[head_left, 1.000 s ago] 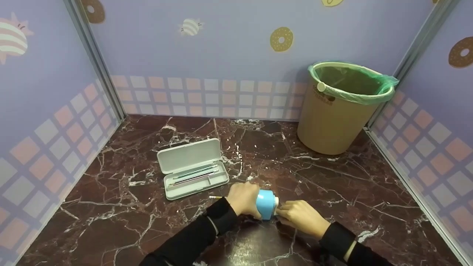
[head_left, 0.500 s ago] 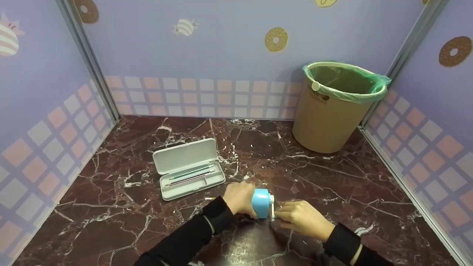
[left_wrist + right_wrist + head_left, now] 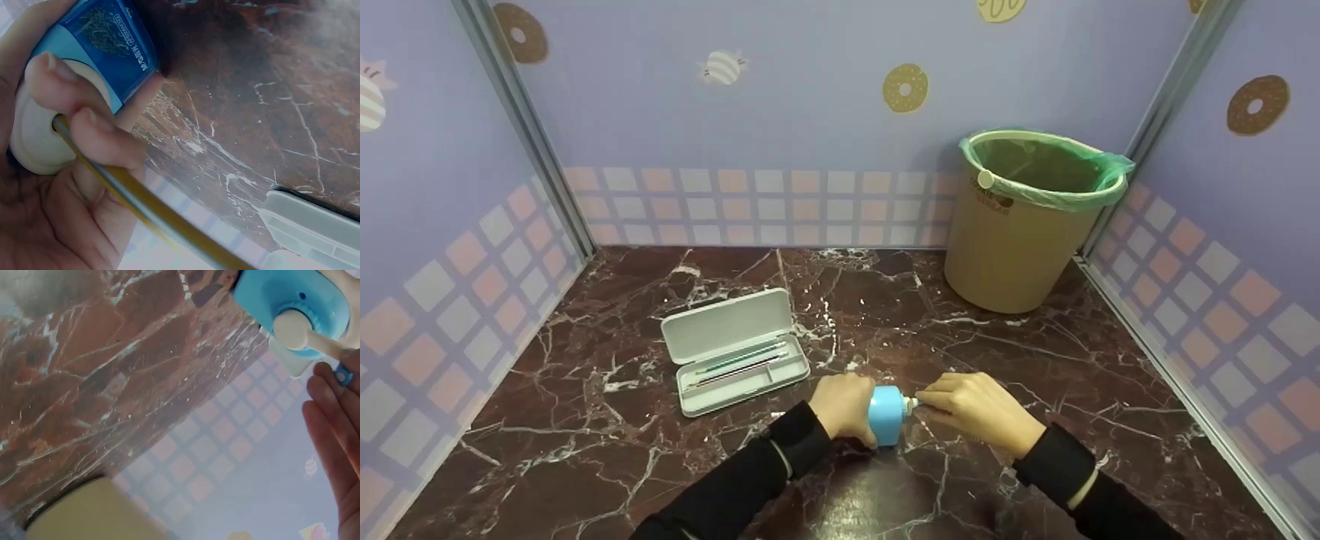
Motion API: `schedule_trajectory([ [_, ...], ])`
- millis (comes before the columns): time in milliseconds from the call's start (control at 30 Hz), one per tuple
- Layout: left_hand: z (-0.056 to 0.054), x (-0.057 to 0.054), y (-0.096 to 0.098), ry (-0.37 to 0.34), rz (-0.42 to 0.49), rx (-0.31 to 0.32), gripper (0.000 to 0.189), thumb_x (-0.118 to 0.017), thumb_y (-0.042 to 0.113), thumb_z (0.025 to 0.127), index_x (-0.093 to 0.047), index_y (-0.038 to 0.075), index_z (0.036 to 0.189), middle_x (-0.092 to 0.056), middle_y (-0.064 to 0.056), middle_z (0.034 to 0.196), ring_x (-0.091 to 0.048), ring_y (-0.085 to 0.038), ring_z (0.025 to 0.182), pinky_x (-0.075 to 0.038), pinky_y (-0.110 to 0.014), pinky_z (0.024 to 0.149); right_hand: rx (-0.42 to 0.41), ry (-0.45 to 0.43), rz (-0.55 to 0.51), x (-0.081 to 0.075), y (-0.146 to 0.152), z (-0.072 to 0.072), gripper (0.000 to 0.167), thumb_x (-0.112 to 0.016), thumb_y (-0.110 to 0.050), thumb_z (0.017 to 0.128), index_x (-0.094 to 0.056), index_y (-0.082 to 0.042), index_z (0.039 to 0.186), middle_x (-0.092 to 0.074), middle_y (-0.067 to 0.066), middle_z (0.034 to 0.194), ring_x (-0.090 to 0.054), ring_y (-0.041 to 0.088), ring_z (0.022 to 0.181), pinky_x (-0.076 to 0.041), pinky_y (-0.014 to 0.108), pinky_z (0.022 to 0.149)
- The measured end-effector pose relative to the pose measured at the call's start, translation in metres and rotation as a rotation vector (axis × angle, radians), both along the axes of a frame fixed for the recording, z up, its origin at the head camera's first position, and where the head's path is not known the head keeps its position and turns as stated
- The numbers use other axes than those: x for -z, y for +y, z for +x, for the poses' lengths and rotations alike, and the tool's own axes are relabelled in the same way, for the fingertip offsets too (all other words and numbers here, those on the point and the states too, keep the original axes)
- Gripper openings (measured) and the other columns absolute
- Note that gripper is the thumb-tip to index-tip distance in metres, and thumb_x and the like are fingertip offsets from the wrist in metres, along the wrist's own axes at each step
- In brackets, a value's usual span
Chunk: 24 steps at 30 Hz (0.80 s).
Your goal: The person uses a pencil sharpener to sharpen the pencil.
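A light-blue crank pencil sharpener (image 3: 886, 417) lies in the grip of my left hand (image 3: 844, 409), low over the marble surface. Shavings show through its dark-blue shavings bin (image 3: 104, 34) in the left wrist view. A yellow-and-silver striped pencil (image 3: 152, 205) sticks out of the hole in the cream front disc (image 3: 36, 138), and the left fingers lie around it. My right hand (image 3: 971, 409) pinches the small blue knob (image 3: 343, 375) at the end of the cream crank arm (image 3: 323, 343). In the head view the pencil is mostly hidden behind the left hand and sleeve.
A white pencil case (image 3: 735, 352) stands lid-up at left, with several pencils (image 3: 739, 361) inside. At the back right is a tan bin (image 3: 1012, 240) lined with a green bag (image 3: 1042, 165). Patterned panels (image 3: 750, 202) wall the marble tabletop (image 3: 870, 300) on the back and sides.
The right hand has turned the crank, moving from low beside the sharpener to higher up. The left hand keeps its hold on the sharpener. The view has shifted slightly.
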<state>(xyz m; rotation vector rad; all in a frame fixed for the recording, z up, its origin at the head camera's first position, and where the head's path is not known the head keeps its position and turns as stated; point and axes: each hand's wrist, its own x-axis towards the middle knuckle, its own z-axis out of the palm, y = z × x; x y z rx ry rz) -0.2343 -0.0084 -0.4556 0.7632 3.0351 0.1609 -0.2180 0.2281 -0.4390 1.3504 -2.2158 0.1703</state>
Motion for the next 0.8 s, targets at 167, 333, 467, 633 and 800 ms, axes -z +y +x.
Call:
schedule_trajectory([
  [167, -0.001, 0.001, -0.001, -0.002, 0.016, 0.017, 0.062, -0.097, 0.046, 0.052, -0.068, 0.011, 0.094, -0.073, -0.002, 0.084, -0.069, -0.021, 0.075, -0.058, -0.038, 0.065, 0.057, 0.045, 0.050, -0.004, -0.003, -0.003, 0.021, -0.083, -0.020, 0.080, -0.080, -0.011, 0.098, -0.077, -0.003, 0.085, -0.071, 0.010, 0.074, -0.059, 0.026, 0.069],
  [333, -0.001, 0.001, -0.001, -0.010, 0.024, 0.020, 0.062, -0.097, 0.044, 0.054, -0.068, 0.011, 0.096, -0.073, -0.002, 0.084, -0.069, -0.021, 0.075, -0.058, -0.037, 0.066, 0.109, 0.081, 0.083, -0.006, -0.008, -0.006, 0.020, -0.083, -0.017, 0.077, -0.079, -0.012, 0.097, -0.076, -0.002, 0.084, -0.069, 0.011, 0.072, -0.056, 0.025, 0.060],
  [467, 0.000, 0.001, -0.001, 0.001, 0.015, 0.032, 0.064, -0.097, 0.046, 0.054, -0.067, 0.011, 0.099, -0.074, -0.003, 0.086, -0.072, -0.022, 0.077, -0.059, -0.037, 0.067, 0.152, 0.103, 0.084, -0.005, -0.012, -0.011, 0.018, -0.081, -0.015, 0.079, -0.078, -0.012, 0.096, -0.075, -0.002, 0.081, -0.067, 0.012, 0.068, -0.053, 0.027, 0.055],
  [633, 0.000, 0.002, -0.002, 0.010, 0.019, 0.038, 0.066, -0.097, 0.046, 0.054, -0.067, 0.011, 0.101, -0.075, -0.004, 0.087, -0.073, -0.023, 0.078, -0.059, -0.037, 0.068, 0.200, 0.057, 0.046, -0.002, -0.018, -0.021, 0.009, -0.080, -0.013, 0.083, -0.076, -0.013, 0.091, -0.071, -0.003, 0.073, -0.063, 0.014, 0.060, -0.050, 0.030, 0.051],
  [800, 0.002, 0.003, -0.002, 0.039, 0.010, 0.040, 0.067, -0.097, 0.047, 0.053, -0.067, 0.011, 0.101, -0.075, -0.004, 0.088, -0.073, -0.024, 0.079, -0.059, -0.037, 0.068, 0.262, -0.015, 0.063, 0.010, -0.024, -0.033, 0.005, -0.078, -0.009, 0.085, -0.074, -0.012, 0.086, -0.069, 0.000, 0.069, -0.061, 0.017, 0.056, -0.048, 0.033, 0.048],
])
